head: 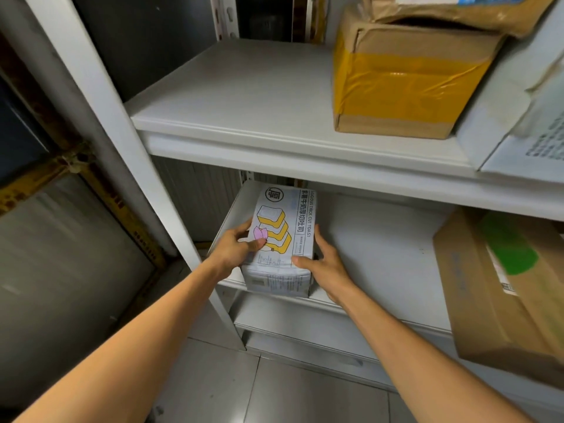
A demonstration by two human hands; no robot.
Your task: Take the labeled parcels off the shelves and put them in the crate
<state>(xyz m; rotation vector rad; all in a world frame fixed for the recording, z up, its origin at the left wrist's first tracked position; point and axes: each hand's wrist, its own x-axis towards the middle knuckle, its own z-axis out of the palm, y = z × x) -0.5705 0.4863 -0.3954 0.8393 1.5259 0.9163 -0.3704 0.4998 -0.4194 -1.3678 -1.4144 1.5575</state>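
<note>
Two hands are set on one parcel at the lower centre of the frame. The white toast parcel [280, 239] lies on the lower shelf [381, 248] with its near end at the shelf's front edge, and it is grasped from both sides. The left hand [236, 250] is wrapped on its left flank with the thumb laid on the printed top. The right hand [323, 264] is curled along its right flank with the thumb pressed on the top near the front corner. Whether the parcel is lifted clear of the shelf or resting on it cannot be told. The step in hand is judged to be the pick-up of this parcel; the crate is not seen anywhere in the frame. Other parcels are left on the rack: a taped brown box [403, 80] at the upper right on the upper shelf [244, 102], and a brown box with a green patch [488, 294] at the right edge. For the next move, the parcel would need to be drawn toward the bottom of the frame and kept low enough to pass beneath the upper shelf's front lip. It would then need to be carried to the crate, whose place must first be found.
</note>
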